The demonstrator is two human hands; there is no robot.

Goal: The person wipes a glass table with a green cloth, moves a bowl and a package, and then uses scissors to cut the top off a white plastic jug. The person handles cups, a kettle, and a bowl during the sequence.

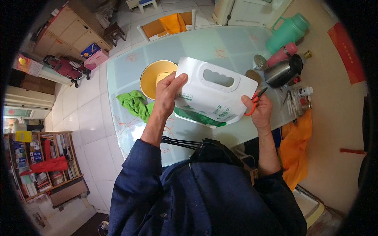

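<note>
Both my hands hold a white and green plastic packaging bag [203, 91] above the table. It bears printed writing and has an oval carry handle cut-out along its far edge. My left hand [168, 91] pinches the bag's left side, thumb on top. My right hand [260, 107] grips the right side and also keeps a pair of scissors [254, 103] with orange-red handles, their dark blades pointing away to the upper right. Beyond my left hand stands a yellow enamel basin [147, 78], partly hidden by the bag. A green cloth [134, 103] lies crumpled beside the basin.
Along the table's right side stand a green thermos jug [288, 32], a pink bottle [282, 54], a steel kettle [282, 72], a lidded jar [260, 62] and a white bottle [304, 91]. A chair [171, 25] is at the glass-topped table's [198, 44] far edge.
</note>
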